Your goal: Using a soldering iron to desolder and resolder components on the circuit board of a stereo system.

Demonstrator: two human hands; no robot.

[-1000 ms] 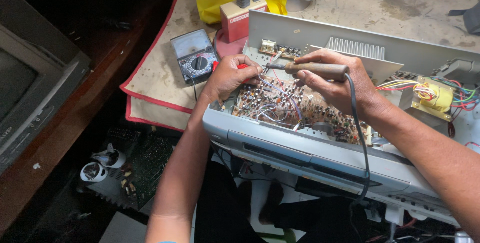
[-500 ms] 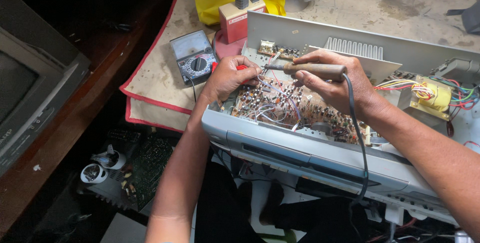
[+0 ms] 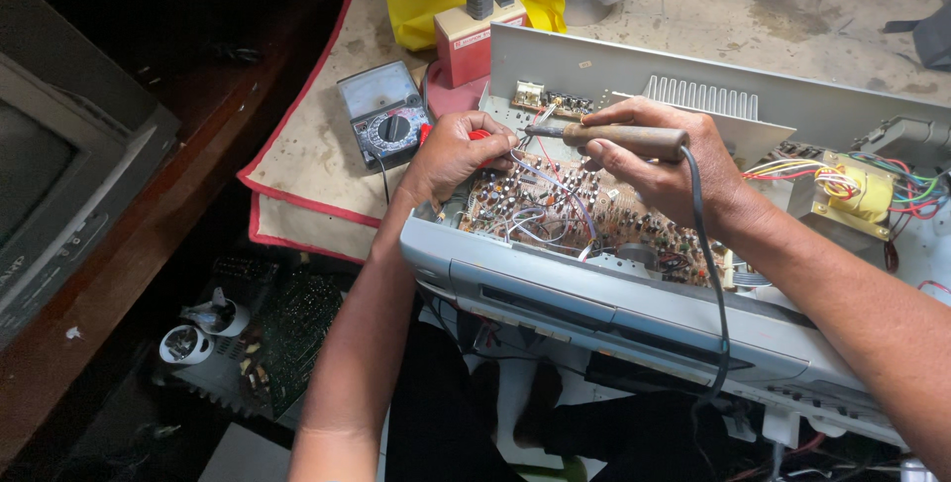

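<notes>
**Hands hold their place over the open circuit board**

Almost nothing has shifted since a second ago: both hands stay over the same patch of board, and the soldering iron has only edged slightly, its tip still aimed at the wiring near the left fingers.

The right hand [image 3: 666,167] is wrapped firmly around the wooden handle of the soldering iron [image 3: 606,136], which lies nearly level, its metal tip pointing left. A dark cable [image 3: 715,294] runs from the handle's rear end, down over the front of the grey chassis [image 3: 634,309] and off toward the floor.

The left hand [image 3: 458,152] is curled narrow, fingers pinched around a small red piece [image 3: 479,135] at the board's left rear corner, just beside the iron's tip; what that piece is cannot be told.

Beneath both hands sits the circuit board [image 3: 555,210], crowded with small components and loose wires, inside the opened chassis. To the right, a yellow transformer [image 3: 860,191] trails coloured leads. Left of the chassis, an analogue multimeter [image 3: 384,111] rests on a cloth mat with red trim [image 3: 297,160]. At far left stands an old television [image 3: 59,185].
</notes>
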